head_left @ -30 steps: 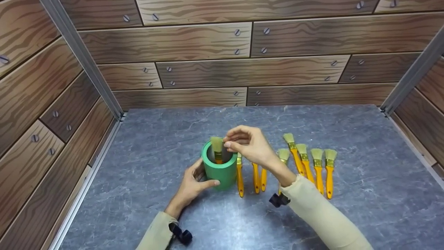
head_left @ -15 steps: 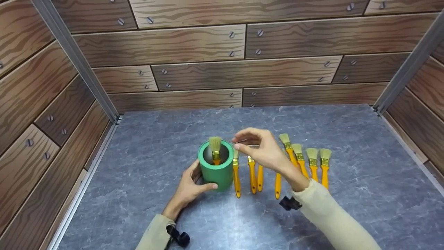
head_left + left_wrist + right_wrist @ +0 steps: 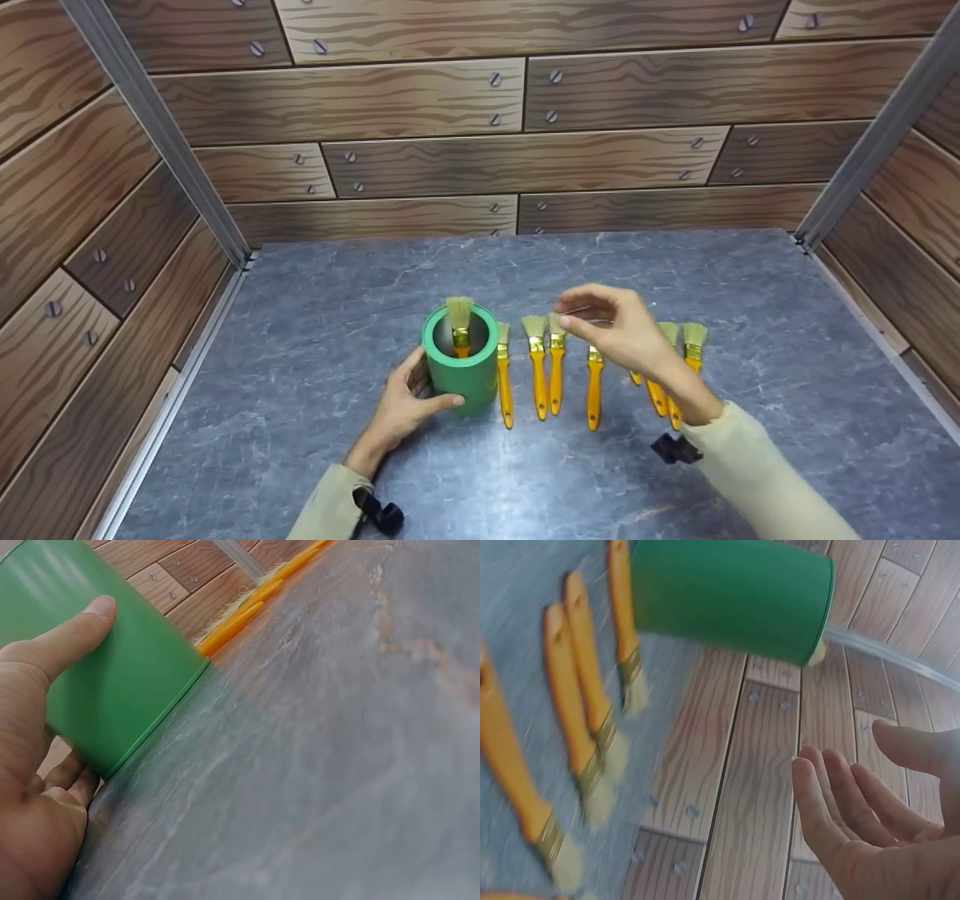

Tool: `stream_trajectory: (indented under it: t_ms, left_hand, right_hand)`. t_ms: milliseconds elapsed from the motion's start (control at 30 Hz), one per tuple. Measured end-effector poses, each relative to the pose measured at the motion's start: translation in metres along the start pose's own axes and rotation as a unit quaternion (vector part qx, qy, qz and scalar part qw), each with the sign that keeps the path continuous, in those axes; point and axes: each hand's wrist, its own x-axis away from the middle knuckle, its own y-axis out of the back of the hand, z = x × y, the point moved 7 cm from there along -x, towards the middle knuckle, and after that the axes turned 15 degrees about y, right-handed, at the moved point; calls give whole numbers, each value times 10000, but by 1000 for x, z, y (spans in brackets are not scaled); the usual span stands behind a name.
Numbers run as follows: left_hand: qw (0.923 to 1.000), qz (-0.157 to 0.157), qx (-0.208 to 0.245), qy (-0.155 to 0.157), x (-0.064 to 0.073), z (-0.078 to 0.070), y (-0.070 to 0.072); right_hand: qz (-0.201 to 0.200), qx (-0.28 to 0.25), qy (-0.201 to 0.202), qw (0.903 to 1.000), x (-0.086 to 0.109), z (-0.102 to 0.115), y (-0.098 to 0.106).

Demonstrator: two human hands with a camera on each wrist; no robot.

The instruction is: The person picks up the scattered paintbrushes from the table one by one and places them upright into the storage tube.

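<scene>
A green cylindrical cup (image 3: 463,386) stands upright on the table, with one paintbrush (image 3: 460,319) in it, pale bristles up. My left hand (image 3: 401,405) grips the cup's lower left side; in the left wrist view the thumb (image 3: 82,634) lies across its wall and the fingers pass behind. My right hand (image 3: 622,330) is in the air over the row of brushes, fingers loosely bent and holding nothing, as the right wrist view also shows. Under its fingertips lies a paintbrush (image 3: 556,375); beside that one is another paintbrush (image 3: 539,375). My hand partly covers the bristles of a further paintbrush (image 3: 594,394).
Close to the cup's right side lies a yellow-handled paintbrush (image 3: 505,390). Several more brushes (image 3: 693,349) lie at the right, partly behind my right forearm. Wood-patterned walls (image 3: 420,161) with metal corner posts (image 3: 161,135) enclose the grey marbled table (image 3: 337,300) at the back and sides.
My right hand has moved right, away from the cup's rim to above the lying brushes. My left hand keeps its hold on the cup. The head view has shifted slightly.
</scene>
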Motion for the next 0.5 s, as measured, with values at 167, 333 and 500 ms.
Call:
stream_trajectory:
  t_ms: [167,333,500]
  left_hand:
    - [10000,34,-45,61,3,2,1]
    - [9999,48,-2,94,3,1,1]
    - [9999,41,96,117,2,0,0]
  right_hand:
    - [-110,248,-35,9996,18,-9,21]
    - [-121,417,-164,9989,36,-23,36]
    - [-164,616,-371,9973,51,-40,49]
